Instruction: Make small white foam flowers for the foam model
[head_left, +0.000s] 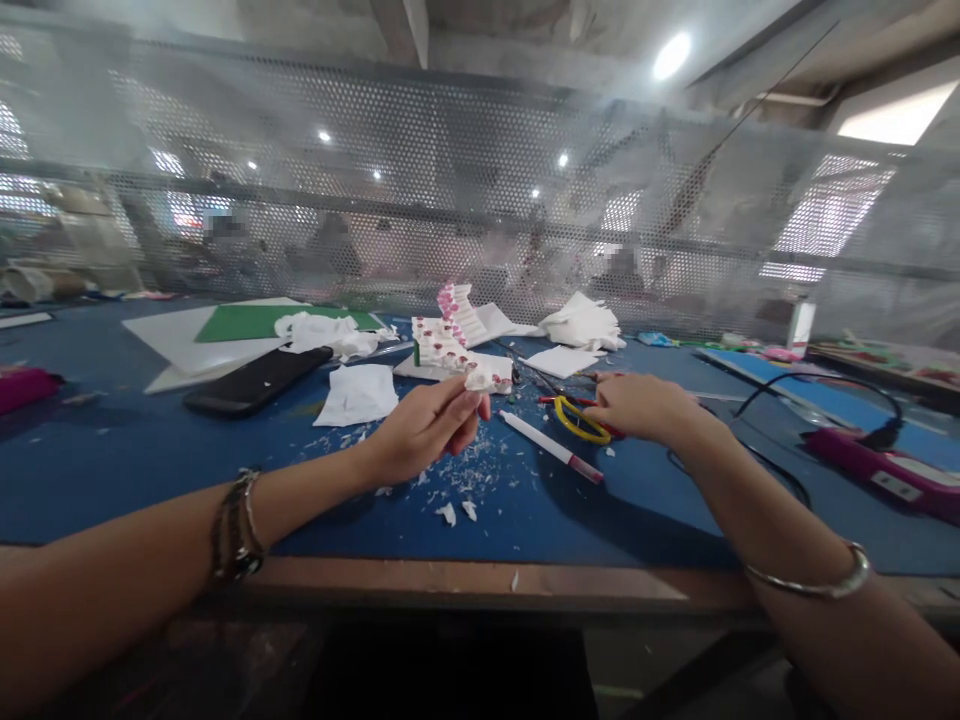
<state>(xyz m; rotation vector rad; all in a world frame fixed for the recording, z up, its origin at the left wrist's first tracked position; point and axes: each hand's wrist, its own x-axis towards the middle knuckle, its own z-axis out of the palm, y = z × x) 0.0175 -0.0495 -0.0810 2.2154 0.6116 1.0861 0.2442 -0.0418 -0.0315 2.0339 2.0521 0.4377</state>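
My left hand point(427, 425) pinches a small white paper-like piece with dark red spots point(491, 374) over the middle of the table. Just behind it stand folded white pieces with similar red marks point(442, 342). Off to the right, my right hand point(645, 405) is low over the table with its fingers curled down among some tools. Its fingertips are at yellow handle loops point(581, 420), with a red-handled part beside them. What exactly those fingers grip is hidden. A white marker with a reddish end point(551, 447) lies between the two hands.
White scraps point(448, 513) litter the blue tabletop point(315, 510). Left are a dark phone point(259, 382), a white square point(358, 393) and green sheet point(247, 322). A white stack point(581, 322) sits behind; a purple power strip point(885, 470) with a cable is at right.
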